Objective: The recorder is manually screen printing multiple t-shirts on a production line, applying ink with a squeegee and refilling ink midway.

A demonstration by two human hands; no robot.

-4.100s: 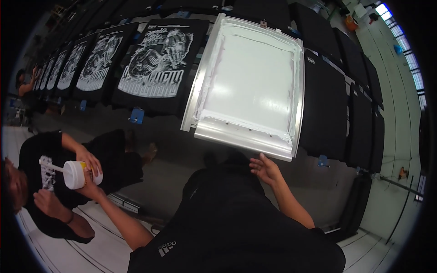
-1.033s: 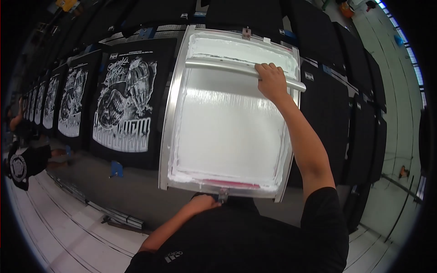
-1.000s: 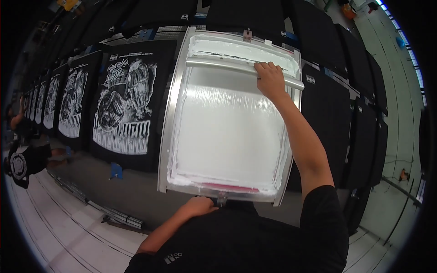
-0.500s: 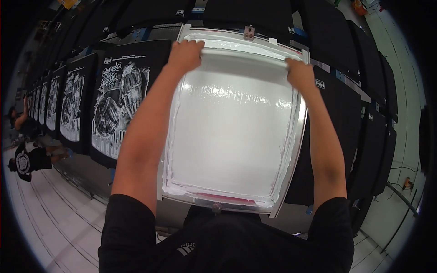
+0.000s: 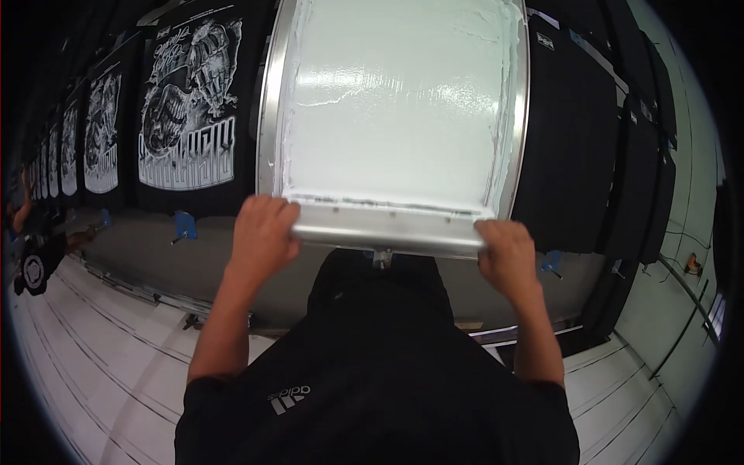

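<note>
My left hand [image 5: 263, 232] is closed round the left end of a long metal squeegee [image 5: 387, 223]. Its right end is in my right hand [image 5: 508, 252], fingers wrapped over it. The squeegee lies across the near end of a printing screen [image 5: 387, 139], just in front of my body. White ink coats the mesh, with thick ridges along both sides and a thin wavy line near the upper left. A silver metal frame [image 5: 270, 147] borders the screen. What lies beneath the screen is hidden. A small clamp [image 5: 382, 259] shows below the squeegee.
To the left, a black shirt [image 5: 190, 101] with a white-grey print lies on a board, with several similar ones beyond. A plain black shirt [image 5: 577, 147] lies to the right. Blue clamps [image 5: 186, 226] jut out below the boards. A person [image 5: 43, 267] stands at far left.
Both hands have drawn the squeegee from the screen's far end to its near end, toward my body. The view has shifted, so the screen's far edge is out of sight.
</note>
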